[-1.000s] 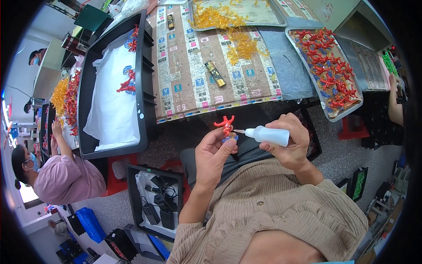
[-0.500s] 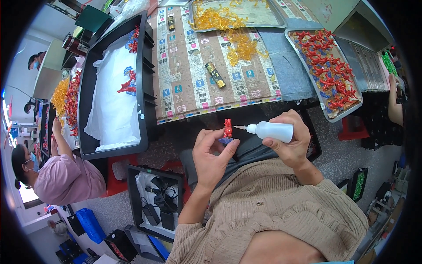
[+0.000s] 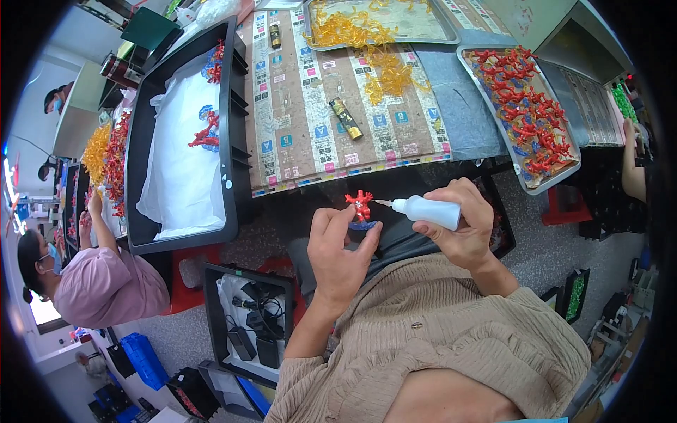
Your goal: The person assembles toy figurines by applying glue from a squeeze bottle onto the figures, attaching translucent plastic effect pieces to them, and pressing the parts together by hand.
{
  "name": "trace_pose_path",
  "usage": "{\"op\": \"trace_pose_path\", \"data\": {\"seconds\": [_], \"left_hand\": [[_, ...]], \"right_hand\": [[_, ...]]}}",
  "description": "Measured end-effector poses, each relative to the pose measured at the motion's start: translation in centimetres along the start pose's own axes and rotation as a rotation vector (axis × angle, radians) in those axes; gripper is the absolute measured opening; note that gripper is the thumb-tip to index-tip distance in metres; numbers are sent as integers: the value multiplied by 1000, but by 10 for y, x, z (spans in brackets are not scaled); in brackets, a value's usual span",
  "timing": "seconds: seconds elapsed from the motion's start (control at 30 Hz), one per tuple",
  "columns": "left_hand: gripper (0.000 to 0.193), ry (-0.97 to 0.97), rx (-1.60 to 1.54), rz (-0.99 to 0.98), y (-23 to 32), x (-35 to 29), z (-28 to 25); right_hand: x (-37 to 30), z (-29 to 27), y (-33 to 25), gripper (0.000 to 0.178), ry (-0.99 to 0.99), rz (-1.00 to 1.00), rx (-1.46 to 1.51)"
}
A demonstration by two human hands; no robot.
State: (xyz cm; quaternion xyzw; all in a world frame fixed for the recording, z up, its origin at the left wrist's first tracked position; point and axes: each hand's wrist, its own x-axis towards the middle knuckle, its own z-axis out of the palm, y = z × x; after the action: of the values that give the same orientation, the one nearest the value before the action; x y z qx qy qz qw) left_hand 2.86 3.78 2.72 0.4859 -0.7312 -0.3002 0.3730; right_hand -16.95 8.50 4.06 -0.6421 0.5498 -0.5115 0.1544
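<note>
Between the thumb and fingers of my left hand is a small red figurine on a blue base, held upright above my lap. My right hand grips a white squeeze bottle lying nearly level. Its thin nozzle points left, with the tip close to the figurine's right side; whether it touches I cannot tell. On the table ahead, a black and gold tube rests on the patterned covering.
At left a black tray lined with white sheet holds a few red and blue figurines. A metal tray full of them lies at right. Yellow translucent pieces spill from a far tray. Below left, a black crate holds power adapters. A co-worker sits at left.
My left hand has turned the figurine so its spread limbs face me more broadly. The bottle has shifted slightly left and tilted a little. The co-worker's hand at left has moved.
</note>
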Motion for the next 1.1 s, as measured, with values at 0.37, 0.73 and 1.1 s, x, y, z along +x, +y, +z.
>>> {"op": "trace_pose_path", "data": {"seconds": [0.37,0.73,1.1], "left_hand": [[36,30,92,72,-8,-3,0],[29,-101,-832,-429,-31,-7,-18],[38,-93,-1291,-520,-47,-24,-18]], "right_hand": [[-2,4,3,39,69,65,47],[49,55,43,37,-20,117,49],[85,109,51,40,-51,-12,26]]}}
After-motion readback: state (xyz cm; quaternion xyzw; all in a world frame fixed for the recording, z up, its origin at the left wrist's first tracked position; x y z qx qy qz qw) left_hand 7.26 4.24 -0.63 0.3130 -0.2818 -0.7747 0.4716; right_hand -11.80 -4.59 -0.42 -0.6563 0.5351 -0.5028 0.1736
